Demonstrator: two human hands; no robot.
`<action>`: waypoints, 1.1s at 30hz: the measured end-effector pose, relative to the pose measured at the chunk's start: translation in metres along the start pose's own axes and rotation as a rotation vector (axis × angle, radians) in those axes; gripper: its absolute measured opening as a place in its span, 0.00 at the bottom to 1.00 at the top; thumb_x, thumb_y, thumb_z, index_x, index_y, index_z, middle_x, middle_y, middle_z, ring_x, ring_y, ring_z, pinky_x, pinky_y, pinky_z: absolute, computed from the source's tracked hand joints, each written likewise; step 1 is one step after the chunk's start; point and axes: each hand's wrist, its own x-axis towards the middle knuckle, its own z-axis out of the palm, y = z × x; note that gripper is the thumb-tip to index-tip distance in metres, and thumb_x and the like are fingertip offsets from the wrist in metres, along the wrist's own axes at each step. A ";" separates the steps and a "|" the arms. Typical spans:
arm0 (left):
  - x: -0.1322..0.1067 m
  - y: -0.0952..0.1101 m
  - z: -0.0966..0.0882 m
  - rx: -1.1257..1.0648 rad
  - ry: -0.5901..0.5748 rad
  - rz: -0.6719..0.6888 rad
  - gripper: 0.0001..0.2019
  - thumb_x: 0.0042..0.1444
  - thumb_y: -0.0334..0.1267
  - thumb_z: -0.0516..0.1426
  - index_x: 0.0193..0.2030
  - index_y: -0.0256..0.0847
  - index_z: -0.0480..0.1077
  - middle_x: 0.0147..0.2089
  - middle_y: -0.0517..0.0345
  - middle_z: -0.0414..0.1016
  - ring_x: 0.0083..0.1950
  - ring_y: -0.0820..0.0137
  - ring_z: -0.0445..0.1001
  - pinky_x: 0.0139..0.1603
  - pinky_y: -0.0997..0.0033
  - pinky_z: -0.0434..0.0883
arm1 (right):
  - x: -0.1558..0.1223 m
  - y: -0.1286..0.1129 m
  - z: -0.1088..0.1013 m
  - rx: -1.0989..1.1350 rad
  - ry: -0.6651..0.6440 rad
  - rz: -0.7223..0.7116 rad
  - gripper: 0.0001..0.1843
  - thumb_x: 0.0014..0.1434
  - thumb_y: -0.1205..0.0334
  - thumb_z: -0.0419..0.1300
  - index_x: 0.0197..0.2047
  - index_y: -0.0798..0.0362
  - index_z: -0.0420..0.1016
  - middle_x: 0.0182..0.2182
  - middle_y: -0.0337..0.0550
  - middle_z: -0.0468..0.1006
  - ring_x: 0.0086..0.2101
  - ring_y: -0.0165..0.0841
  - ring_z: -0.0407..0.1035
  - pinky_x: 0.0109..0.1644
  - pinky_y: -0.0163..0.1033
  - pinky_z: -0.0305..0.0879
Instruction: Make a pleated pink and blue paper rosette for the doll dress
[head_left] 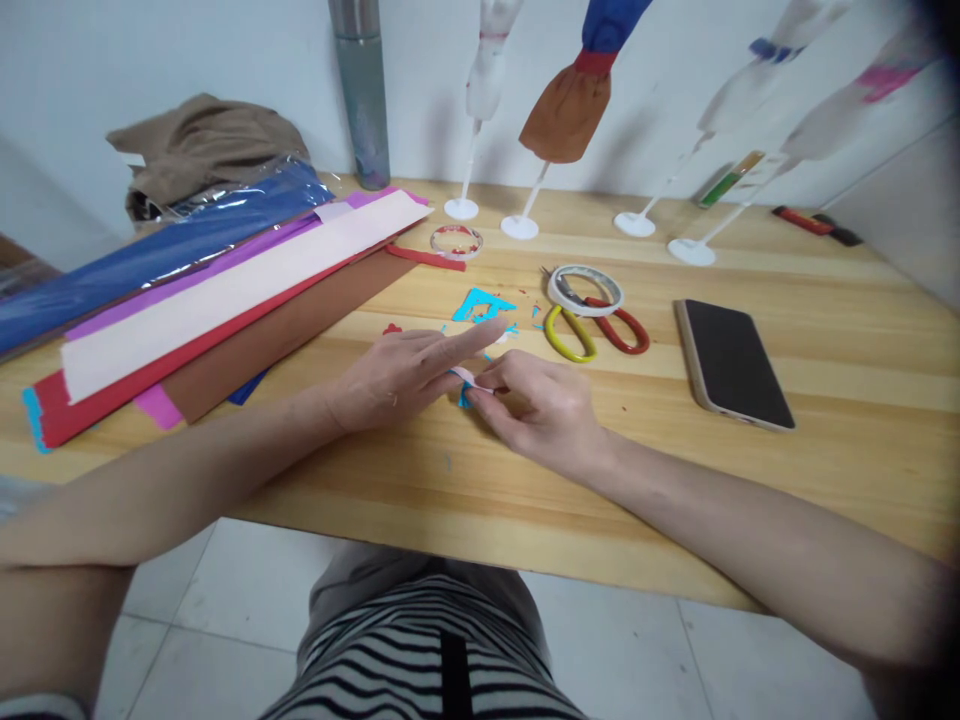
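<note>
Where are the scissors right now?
Head view: the scissors lie on the table beyond the right hand, blades under a tape roll, the phone to their right.

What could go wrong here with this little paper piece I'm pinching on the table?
The small paper piece, pinched by the right hand with the left hand against it, looks thin and could tear or crease. The scissors lie just beyond both hands, so a careless reach might catch the blades. Loose cyan scraps nearby could get mixed with it.
</note>
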 end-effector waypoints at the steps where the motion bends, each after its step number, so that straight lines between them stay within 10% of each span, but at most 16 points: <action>1: 0.000 -0.001 0.001 -0.012 -0.004 0.018 0.32 0.70 0.29 0.55 0.78 0.47 0.52 0.48 0.57 0.87 0.45 0.70 0.85 0.44 0.74 0.78 | 0.000 0.000 0.001 -0.015 0.003 -0.013 0.10 0.67 0.69 0.61 0.34 0.49 0.68 0.26 0.40 0.78 0.26 0.31 0.73 0.28 0.36 0.67; 9: -0.001 -0.008 0.007 -0.151 0.008 0.041 0.41 0.67 0.26 0.55 0.81 0.57 0.45 0.46 0.63 0.85 0.44 0.74 0.82 0.45 0.76 0.76 | -0.002 0.003 0.002 -0.004 -0.017 -0.015 0.08 0.68 0.67 0.60 0.36 0.48 0.69 0.30 0.39 0.81 0.27 0.31 0.74 0.29 0.37 0.67; 16: -0.004 -0.009 0.007 -0.114 0.017 0.004 0.35 0.63 0.29 0.59 0.76 0.54 0.60 0.39 0.62 0.85 0.36 0.72 0.80 0.37 0.75 0.73 | 0.000 0.000 -0.003 0.150 -0.150 0.279 0.12 0.68 0.58 0.59 0.31 0.47 0.70 0.23 0.38 0.76 0.23 0.31 0.68 0.29 0.40 0.66; 26: -0.007 -0.004 0.015 -0.199 0.074 -0.106 0.31 0.62 0.30 0.59 0.71 0.51 0.67 0.46 0.59 0.86 0.44 0.69 0.84 0.45 0.72 0.77 | 0.000 0.005 0.000 0.216 -0.129 0.224 0.16 0.64 0.48 0.65 0.46 0.50 0.73 0.37 0.48 0.81 0.33 0.38 0.75 0.35 0.45 0.72; 33: -0.008 0.007 0.016 -0.026 0.102 -0.154 0.28 0.64 0.31 0.58 0.71 0.46 0.66 0.44 0.60 0.88 0.38 0.67 0.84 0.39 0.70 0.77 | 0.000 0.003 0.007 0.085 -0.109 0.274 0.05 0.63 0.60 0.62 0.41 0.51 0.73 0.31 0.42 0.80 0.25 0.31 0.69 0.28 0.39 0.65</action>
